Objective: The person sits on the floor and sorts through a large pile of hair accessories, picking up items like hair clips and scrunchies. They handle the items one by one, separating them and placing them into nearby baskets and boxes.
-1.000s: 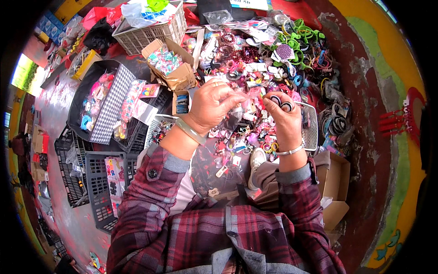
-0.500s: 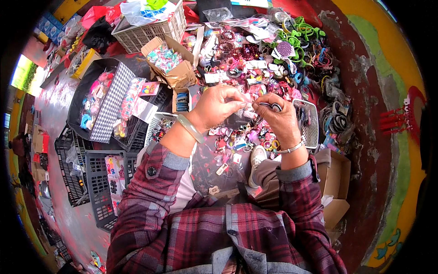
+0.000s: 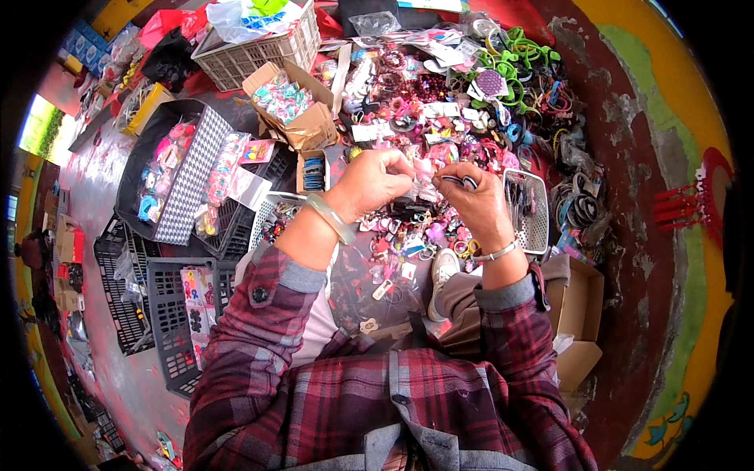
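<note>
Ground surface: grey-maroon paved floor (image 3: 102, 196), wet-looking sheen at far left. Empty black plastic lattice crates (image 3: 169, 318) lie flat near its left edge. Next right, a black tray with a checked cloth lining (image 3: 184, 177) holds packets of coloured hair clips. Behind it, a white plastic mesh basket (image 3: 251, 55) stuffed with bags, then an open brown cardboard box (image 3: 302, 114) of pastel trinkets.

Centre: left hand (image 3: 373, 180), pale green bangle at the wrist, fingers curled and pinched together on a small clear-wrapped pink item (image 3: 424, 174); item is held just above the dense pile of hair accessories (image 3: 440, 102).

Right hand (image 3: 475, 204), silver bracelet at the wrist, closed on a small dark hair tie (image 3: 459, 180), touching the same wrapped item.

Right of it: small white wire basket (image 3: 534, 212). Far right: maroon wall (image 3: 644, 204) with yellow-green painted band.
</note>
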Demonstrator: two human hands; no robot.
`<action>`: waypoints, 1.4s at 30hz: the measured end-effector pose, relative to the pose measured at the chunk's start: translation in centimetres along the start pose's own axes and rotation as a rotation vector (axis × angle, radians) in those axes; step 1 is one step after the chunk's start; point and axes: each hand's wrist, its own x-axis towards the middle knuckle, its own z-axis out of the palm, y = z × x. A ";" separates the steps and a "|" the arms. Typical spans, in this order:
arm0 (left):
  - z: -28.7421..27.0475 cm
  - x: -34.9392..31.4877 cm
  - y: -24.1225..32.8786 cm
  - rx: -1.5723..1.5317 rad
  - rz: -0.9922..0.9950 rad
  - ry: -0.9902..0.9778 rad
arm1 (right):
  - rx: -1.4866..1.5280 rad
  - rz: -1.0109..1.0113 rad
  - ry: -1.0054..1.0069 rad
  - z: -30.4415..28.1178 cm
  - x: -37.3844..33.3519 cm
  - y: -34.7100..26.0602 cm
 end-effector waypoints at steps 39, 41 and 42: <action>0.4 0.8 -1.9 0.353 -0.123 0.000 | 0.351 0.260 -0.037 0.0 -0.4 -0.7; 0.4 0.9 -1.9 0.375 -0.103 -0.024 | 0.116 0.064 -0.019 0.2 0.0 0.7; 0.4 1.0 -1.9 0.394 -0.100 -0.034 | -0.001 -0.033 -0.010 0.3 0.1 1.2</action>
